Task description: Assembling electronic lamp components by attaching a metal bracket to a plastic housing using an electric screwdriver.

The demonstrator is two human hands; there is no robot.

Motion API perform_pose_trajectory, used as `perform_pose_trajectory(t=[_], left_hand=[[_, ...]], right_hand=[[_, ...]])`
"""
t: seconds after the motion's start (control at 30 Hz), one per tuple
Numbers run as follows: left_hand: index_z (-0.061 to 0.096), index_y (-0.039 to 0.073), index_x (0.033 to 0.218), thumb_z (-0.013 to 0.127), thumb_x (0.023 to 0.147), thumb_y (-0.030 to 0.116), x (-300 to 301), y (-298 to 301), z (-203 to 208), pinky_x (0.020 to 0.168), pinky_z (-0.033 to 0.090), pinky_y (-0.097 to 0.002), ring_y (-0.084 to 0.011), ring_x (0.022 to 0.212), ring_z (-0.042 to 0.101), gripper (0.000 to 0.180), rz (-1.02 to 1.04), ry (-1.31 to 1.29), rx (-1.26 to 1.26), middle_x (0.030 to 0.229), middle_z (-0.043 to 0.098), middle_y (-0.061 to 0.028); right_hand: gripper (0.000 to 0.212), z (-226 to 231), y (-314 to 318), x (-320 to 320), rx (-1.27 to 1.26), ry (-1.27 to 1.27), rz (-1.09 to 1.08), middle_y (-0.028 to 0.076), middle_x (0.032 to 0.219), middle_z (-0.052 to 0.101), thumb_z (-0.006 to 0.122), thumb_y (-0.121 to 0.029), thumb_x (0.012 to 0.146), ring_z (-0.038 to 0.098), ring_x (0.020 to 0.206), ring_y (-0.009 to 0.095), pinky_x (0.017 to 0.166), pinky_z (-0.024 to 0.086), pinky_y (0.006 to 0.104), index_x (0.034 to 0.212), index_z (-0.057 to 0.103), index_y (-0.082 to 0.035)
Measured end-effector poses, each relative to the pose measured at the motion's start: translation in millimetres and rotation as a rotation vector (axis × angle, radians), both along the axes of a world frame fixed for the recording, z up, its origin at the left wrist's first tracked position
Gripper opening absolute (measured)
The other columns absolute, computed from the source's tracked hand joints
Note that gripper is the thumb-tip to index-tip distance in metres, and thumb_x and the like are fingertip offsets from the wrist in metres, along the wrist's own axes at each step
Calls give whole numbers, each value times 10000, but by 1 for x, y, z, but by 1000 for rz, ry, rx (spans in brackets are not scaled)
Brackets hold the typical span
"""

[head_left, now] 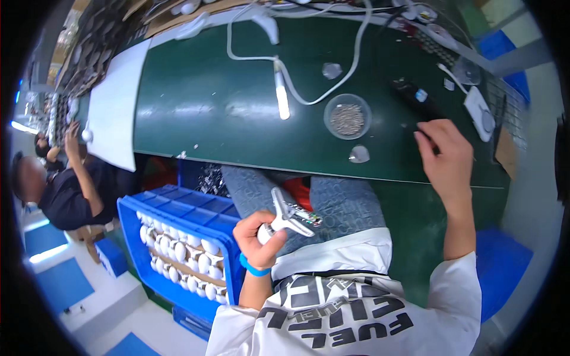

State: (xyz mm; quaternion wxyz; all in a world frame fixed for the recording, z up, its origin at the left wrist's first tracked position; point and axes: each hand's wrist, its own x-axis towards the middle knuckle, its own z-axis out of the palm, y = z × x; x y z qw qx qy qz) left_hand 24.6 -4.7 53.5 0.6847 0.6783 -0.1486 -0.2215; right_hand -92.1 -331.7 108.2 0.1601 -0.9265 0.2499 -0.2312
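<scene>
My left hand (259,240) is closed around the rounded base of a white plastic part with three splayed arms (285,221), held above my lap. Small metallic and coloured bits show beside its arms. Over the right side of the green table, my right hand (448,155) has its thumb and forefinger bent close together in a pinch. Whatever lies between those fingertips, if anything, is too small to make out. Just beyond this hand lies a black handheld tool (415,98). To its left stands a clear round bowl of small metal screws (347,118).
A blue crate (178,204) with rows of white rounded parts stands at my left. A lit white stick lamp (281,95) with a looping cable lies on the green table (202,107). A white device (479,113) lies far right. Another person (65,190) sits at far left.
</scene>
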Motion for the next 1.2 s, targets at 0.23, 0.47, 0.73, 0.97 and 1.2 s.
perform_pose_trajectory(t=[0.23, 0.47, 0.73, 0.97, 1.2], left_hand=[[619, -22, 793, 743, 698, 128, 1, 3, 2, 530, 358, -233, -102, 574, 520, 217, -13, 50, -22, 686, 610, -58], [613, -19, 787, 745, 703, 128, 8, 2, 1, 535, 373, -235, -112, 579, 529, 215, -82, 61, -67, 698, 618, -65], [608, -29, 790, 742, 715, 150, 13, 4, 16, 552, 402, -243, -126, 605, 558, 236, -111, 39, -110, 718, 634, -91], [558, -61, 1053, 744, 783, 168, 5, -20, 37, 691, 486, -267, -141, 787, 605, 400, -85, 250, -399, 937, 654, -144], [463, 8, 1082, 694, 803, 5, 10, -19, 45, 834, 467, -303, -165, 955, 585, 362, -364, 147, -338, 1103, 595, -162]], right_hand=[[218, 0, -8, -2, -245, 11, -43, 83, 965, 633, 718, -62, 805, 613, 831, 243, 719, 494, 341, 1020, 682, -48], [466, -18, -31, 0, -111, 202, -163, 138, 1207, 562, 676, -245, 882, 567, 1070, 333, 891, 476, 391, 1298, 554, -75], [509, 31, 19, -10, 653, -99, -68, 63, 887, 577, 637, -81, 858, 585, 753, 140, 678, 479, 273, 1333, 472, -4], [509, 7, 125, 27, 1280, -206, 308, 61, 958, 640, 831, -102, 734, 598, 840, 89, 749, 483, 250, 1140, 538, -12], [480, 5, 140, 33, 1381, -300, 246, 55, 906, 657, 818, -37, 716, 623, 813, 94, 738, 494, 240, 1113, 549, -2]])
